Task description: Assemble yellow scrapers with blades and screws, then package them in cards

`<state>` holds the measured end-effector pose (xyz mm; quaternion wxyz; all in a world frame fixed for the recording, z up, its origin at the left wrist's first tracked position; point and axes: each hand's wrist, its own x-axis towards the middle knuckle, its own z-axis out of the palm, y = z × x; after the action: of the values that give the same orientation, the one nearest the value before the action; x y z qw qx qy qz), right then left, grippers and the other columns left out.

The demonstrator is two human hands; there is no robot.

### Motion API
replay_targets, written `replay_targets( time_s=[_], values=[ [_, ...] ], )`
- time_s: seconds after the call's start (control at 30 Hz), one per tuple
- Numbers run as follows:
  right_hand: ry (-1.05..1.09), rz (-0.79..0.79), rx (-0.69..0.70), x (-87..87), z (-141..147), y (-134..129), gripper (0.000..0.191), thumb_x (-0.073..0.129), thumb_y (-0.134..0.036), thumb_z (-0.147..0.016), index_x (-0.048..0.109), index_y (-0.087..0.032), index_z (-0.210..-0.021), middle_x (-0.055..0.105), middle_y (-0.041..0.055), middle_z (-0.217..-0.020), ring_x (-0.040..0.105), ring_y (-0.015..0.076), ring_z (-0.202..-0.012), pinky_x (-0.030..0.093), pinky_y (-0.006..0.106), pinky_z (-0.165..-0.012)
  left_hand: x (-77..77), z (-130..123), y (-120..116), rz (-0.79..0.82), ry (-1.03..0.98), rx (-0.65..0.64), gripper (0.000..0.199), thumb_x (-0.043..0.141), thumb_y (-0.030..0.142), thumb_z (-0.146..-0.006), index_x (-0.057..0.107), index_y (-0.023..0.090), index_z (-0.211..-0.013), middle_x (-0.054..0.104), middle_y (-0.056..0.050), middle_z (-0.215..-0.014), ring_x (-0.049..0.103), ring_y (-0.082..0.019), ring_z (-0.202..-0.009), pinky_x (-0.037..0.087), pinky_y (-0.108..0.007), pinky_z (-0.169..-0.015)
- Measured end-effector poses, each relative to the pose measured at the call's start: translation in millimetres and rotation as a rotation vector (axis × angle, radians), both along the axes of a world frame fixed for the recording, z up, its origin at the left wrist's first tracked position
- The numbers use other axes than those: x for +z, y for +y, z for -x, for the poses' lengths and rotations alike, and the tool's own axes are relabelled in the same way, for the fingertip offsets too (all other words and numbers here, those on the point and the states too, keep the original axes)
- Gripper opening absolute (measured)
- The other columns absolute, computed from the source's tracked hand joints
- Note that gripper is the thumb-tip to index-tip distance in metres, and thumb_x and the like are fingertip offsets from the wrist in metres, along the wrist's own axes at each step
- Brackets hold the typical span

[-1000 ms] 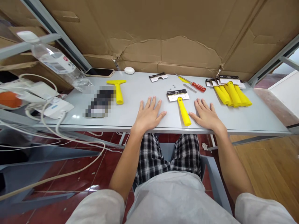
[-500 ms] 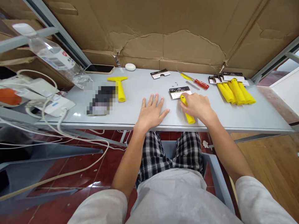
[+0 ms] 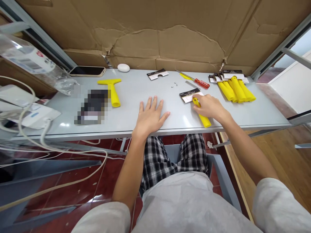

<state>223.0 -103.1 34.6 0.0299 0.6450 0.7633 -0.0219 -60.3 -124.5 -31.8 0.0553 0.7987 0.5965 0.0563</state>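
Note:
My left hand (image 3: pixel 152 116) lies flat on the grey table, fingers spread, holding nothing. My right hand (image 3: pixel 209 106) is closed around the upper part of a yellow handle (image 3: pixel 204 120) that has a black and white card (image 3: pixel 187 96) at its top end. The handle's lower end points toward the table's front edge. Several carded yellow handles (image 3: pixel 236 90) lie in a bunch to the right. Behind my right hand are a red screwdriver (image 3: pixel 202 83) and a thin metal strip (image 3: pixel 191 84). A loose card (image 3: pixel 157 74) and tiny metal bits (image 3: pixel 174 85) lie farther back.
On the left are a yellow T-shaped tool (image 3: pixel 114 94), a pixelated dark object (image 3: pixel 93 105), a phone (image 3: pixel 87 71), a white oval case (image 3: pixel 123 67), a plastic bottle (image 3: pixel 36 61) and white cables with power adapters (image 3: pixel 36 115). Cardboard (image 3: pixel 136 42) stands along the back.
My right hand has moved slightly right across the table with the carded yellow handle. The view has shifted too. My left hand stays flat on the table.

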Motion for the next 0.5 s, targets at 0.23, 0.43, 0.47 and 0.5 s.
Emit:
replay_targets(
  time_s=[0.23, 0.43, 0.47, 0.5],
  values=[
    [-0.038, -0.067, -0.050, 0.5, -51, -7, 0.057, 0.055, -0.037, -0.104, 0.067, -0.023, -0.158, 0.082, 0.0172, -0.115, 0.075, 0.0409, -0.111, 0.058, 0.049, -0.090, -0.4, 0, 0, -0.002, 0.013, 0.000, 0.085, 0.020, 0.066, -0.118, 0.033, 0.013, -0.184, 0.018, -0.020, -0.193, 0.013, -0.042, -0.181, 0.013, -0.071, -0.143],
    [-0.033, -0.195, -0.146, 27.6, -78, 10, 0.054, 0.059, -0.036, -0.107, 0.067, -0.015, -0.156, 0.079, 0.0209, -0.119, 0.073, 0.0396, -0.113, 0.054, 0.050, -0.093, -1.3, 1, 0, -0.023, 0.011, -0.010, 0.084, 0.021, 0.066, -0.118, 0.034, 0.016, -0.184, 0.019, -0.019, -0.193, 0.016, -0.042, -0.180, 0.015, -0.072, -0.143],
    [-0.038, -0.224, -0.168, 31.4, -82, 18, 0.054, 0.059, -0.036, -0.108, 0.067, -0.012, -0.156, 0.078, 0.0226, -0.121, 0.071, 0.0400, -0.117, 0.053, 0.050, -0.095, -1.6, 1, 0, -0.024, 0.011, -0.010, 0.084, 0.021, 0.066, -0.117, 0.034, 0.015, -0.183, 0.019, -0.019, -0.193, 0.016, -0.042, -0.180, 0.015, -0.072, -0.143],
    [-0.045, -0.238, -0.179, 34.0, -86, 26, 0.054, 0.058, -0.036, -0.109, 0.066, -0.010, -0.156, 0.078, 0.0249, -0.125, 0.070, 0.0402, -0.121, 0.051, 0.049, -0.096, -1.8, 1, 1, -0.024, 0.010, -0.010, 0.085, 0.020, 0.066, -0.117, 0.035, 0.014, -0.183, 0.020, -0.019, -0.193, 0.016, -0.043, -0.180, 0.015, -0.072, -0.143]
  ],
)
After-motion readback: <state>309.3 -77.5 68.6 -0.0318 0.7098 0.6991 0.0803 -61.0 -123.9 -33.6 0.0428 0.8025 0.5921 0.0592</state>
